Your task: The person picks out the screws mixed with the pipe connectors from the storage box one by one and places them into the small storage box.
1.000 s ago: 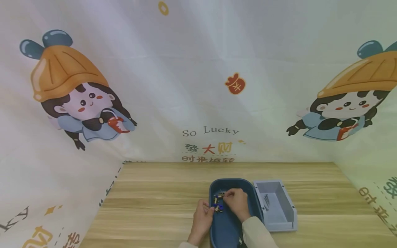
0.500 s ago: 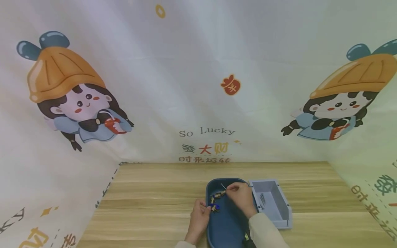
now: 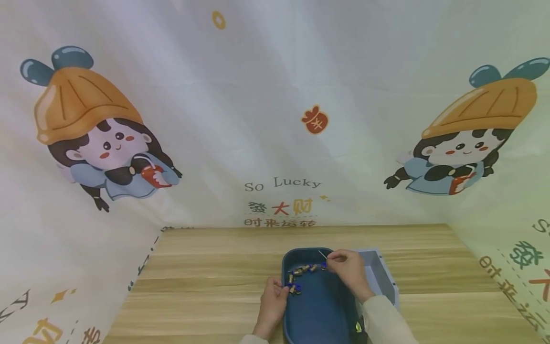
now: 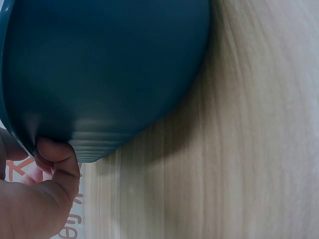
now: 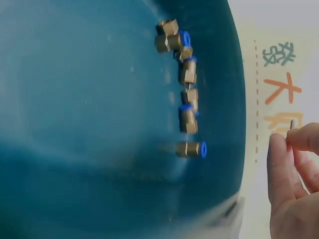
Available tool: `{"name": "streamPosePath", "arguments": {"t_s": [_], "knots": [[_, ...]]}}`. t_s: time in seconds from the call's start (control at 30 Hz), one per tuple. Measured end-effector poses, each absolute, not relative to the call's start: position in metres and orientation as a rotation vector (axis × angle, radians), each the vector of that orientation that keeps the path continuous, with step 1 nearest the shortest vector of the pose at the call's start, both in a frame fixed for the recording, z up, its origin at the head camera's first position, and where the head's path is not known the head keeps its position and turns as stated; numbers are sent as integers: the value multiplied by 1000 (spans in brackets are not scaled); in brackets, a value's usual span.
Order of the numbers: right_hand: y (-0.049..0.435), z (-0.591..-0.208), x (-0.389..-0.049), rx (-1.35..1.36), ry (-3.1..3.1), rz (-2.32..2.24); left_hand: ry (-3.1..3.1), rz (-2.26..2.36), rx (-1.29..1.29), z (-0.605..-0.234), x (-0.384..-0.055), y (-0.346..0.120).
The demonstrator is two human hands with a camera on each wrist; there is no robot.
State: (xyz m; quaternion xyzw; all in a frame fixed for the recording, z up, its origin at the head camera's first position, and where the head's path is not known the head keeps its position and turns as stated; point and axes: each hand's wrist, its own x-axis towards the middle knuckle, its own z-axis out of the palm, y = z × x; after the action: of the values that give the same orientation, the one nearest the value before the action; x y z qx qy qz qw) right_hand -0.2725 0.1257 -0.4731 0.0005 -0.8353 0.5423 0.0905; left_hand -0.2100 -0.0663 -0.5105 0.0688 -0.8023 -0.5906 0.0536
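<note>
My left hand (image 3: 272,303) grips the left rim of a dark blue tray (image 3: 318,310); in the left wrist view its thumb and fingers pinch the tray's edge. Over the tray's far right corner, my right hand (image 3: 350,272) pinches a thin metal rod (image 3: 322,254) between thumb and index finger. The tip of that rod (image 5: 292,124) pokes up from the fingertips in the right wrist view. Several brass push-in fittings (image 5: 188,120) with blue collars lie in a curved line along the tray wall. One fitting (image 5: 189,149) sits apart at the line's end.
A grey bin (image 3: 378,272) stands right of the tray, partly hidden by my right hand and sleeve. A black strap-like item with a yellow-green spot (image 3: 358,327) hangs by the right wrist. Printed cloth (image 3: 258,119) closes off the wooden table (image 3: 206,277) behind and at the sides.
My right hand has moved right, away from the fittings, and the rod in it now shows clearly. The fittings stretch farther rightward along the tray's far end. My left hand stays at the rim.
</note>
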Motion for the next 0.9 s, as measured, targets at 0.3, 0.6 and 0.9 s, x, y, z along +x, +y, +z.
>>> {"name": "streamPosePath", "arguments": {"t_s": [0.3, 0.6, 0.9], "knots": [[146, -467, -269, -45, -2449, 1666, -2440, -1783, 221, -510, -210, -66], [174, -471, -266, -108, -2517, 1593, -2450, -1773, 219, -512, -211, -66], [195, -481, -260, -185, -2568, 1401, -2439, -1776, 214, -513, -212, -64]]}}
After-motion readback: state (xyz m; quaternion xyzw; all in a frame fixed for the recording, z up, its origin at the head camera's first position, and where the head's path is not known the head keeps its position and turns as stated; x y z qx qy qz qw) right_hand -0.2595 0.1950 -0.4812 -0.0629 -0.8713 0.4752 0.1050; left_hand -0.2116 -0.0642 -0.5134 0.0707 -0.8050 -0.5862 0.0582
